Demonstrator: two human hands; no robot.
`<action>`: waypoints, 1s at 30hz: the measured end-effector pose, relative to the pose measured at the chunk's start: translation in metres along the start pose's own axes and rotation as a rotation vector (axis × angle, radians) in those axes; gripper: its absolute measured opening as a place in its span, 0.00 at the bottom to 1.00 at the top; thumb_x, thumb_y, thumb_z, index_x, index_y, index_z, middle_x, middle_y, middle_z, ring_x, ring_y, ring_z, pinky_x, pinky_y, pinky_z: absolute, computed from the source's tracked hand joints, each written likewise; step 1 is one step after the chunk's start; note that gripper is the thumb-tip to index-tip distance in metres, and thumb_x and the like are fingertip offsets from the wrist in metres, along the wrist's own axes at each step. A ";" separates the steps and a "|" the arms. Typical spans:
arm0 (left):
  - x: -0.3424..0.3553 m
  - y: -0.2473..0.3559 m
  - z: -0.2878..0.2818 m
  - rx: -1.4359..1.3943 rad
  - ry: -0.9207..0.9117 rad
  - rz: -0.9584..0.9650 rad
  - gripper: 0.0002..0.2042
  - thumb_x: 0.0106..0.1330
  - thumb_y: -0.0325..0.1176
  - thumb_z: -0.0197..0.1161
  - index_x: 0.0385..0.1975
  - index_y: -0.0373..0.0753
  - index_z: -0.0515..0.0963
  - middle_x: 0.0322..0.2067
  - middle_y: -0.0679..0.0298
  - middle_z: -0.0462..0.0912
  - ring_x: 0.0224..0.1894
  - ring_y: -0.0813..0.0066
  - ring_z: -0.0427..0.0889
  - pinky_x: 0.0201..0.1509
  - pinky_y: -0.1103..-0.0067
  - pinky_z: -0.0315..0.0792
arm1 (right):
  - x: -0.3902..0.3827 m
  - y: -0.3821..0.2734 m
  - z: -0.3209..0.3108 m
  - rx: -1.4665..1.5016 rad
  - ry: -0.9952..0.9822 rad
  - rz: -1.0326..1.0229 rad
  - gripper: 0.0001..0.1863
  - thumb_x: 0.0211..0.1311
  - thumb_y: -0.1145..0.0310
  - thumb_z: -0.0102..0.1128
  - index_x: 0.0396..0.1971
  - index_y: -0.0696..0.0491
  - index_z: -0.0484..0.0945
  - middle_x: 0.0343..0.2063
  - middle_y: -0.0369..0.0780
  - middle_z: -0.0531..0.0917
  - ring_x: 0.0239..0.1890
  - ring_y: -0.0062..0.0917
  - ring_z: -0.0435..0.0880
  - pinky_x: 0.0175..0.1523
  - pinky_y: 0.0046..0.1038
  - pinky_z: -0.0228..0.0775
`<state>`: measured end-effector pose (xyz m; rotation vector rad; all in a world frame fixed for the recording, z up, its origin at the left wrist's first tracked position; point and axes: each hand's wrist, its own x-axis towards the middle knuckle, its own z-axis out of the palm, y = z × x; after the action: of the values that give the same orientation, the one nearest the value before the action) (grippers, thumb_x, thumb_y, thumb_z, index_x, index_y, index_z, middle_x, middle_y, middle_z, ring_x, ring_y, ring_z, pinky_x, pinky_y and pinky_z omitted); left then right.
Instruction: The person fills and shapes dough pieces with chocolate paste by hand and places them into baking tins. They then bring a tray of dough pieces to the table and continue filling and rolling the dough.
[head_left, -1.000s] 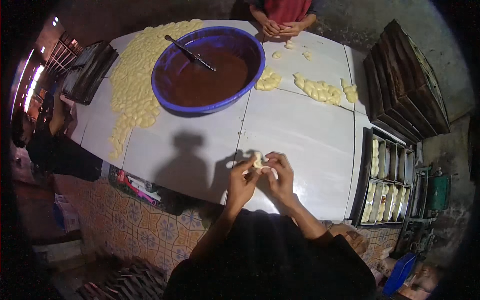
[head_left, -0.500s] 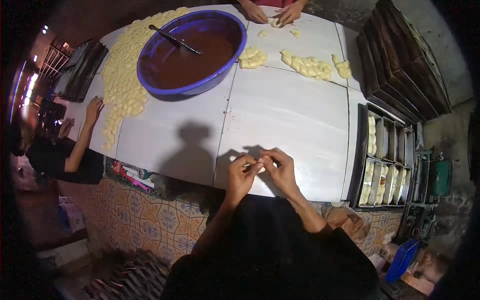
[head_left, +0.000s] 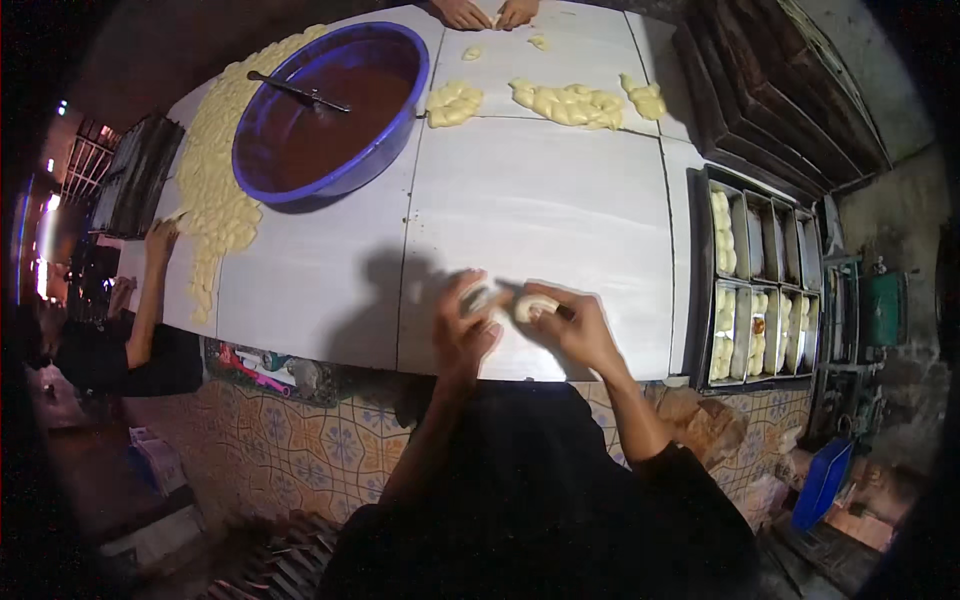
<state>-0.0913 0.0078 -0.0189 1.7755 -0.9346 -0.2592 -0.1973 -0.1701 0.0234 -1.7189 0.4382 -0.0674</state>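
Note:
At the near edge of the white table, my right hand [head_left: 580,332] is closed on a small pale piece of dough [head_left: 538,304]. Beside it, my left hand [head_left: 460,330] is blurred, its fingers curled but apart; a pale patch shows between them, too smeared to make out. A gap separates the two hands. Farther off lie clusters of shaped dough pieces [head_left: 568,104], and a large spread of them [head_left: 215,190] covers the table's left side. A blue basin [head_left: 345,178] of brown filling stands there, a dark long-handled utensil [head_left: 300,92] resting in it.
Metal baking tins [head_left: 737,330], some holding dough, sit at the table's right end. Dark trays [head_left: 775,100] are stacked behind them. Across the table another person's hands [head_left: 488,14] work a piece of dough; at the left, a co-worker's hand [head_left: 160,240] touches the dough spread.
My hands have moved apart, and a dough piece now shows in my right hand. The whole view has shifted, so the table sits farther left. The left co-worker's hand has reached the dough.

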 end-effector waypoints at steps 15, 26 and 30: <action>-0.086 -0.192 -0.229 -0.872 1.027 -0.120 0.09 0.67 0.34 0.56 0.39 0.34 0.74 0.27 0.62 0.78 0.27 0.75 0.78 0.29 0.80 0.72 | 0.070 0.015 0.104 0.092 0.202 -0.018 0.18 0.59 0.67 0.61 0.47 0.59 0.76 0.45 0.43 0.81 0.47 0.28 0.78 0.54 0.31 0.68; 0.005 -0.354 -0.429 -0.784 1.203 -0.464 0.06 0.65 0.36 0.58 0.34 0.41 0.73 0.25 0.66 0.73 0.22 0.74 0.70 0.24 0.79 0.64 | 0.310 -0.015 0.447 0.350 -0.450 -0.140 0.28 0.60 0.80 0.56 0.60 0.62 0.60 0.29 0.33 0.73 0.28 0.14 0.70 0.42 0.18 0.71; 0.083 -0.391 -0.424 -0.831 1.088 -0.574 0.05 0.64 0.34 0.58 0.34 0.41 0.73 0.28 0.66 0.73 0.24 0.74 0.70 0.26 0.79 0.65 | 0.374 -0.038 0.514 0.286 0.115 -0.109 0.33 0.57 0.70 0.65 0.60 0.55 0.60 0.34 0.41 0.78 0.32 0.26 0.78 0.37 0.22 0.72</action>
<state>0.3913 0.2993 -0.1644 1.0653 0.4433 0.0037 0.3046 0.1948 -0.1174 -1.4600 0.3990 -0.2956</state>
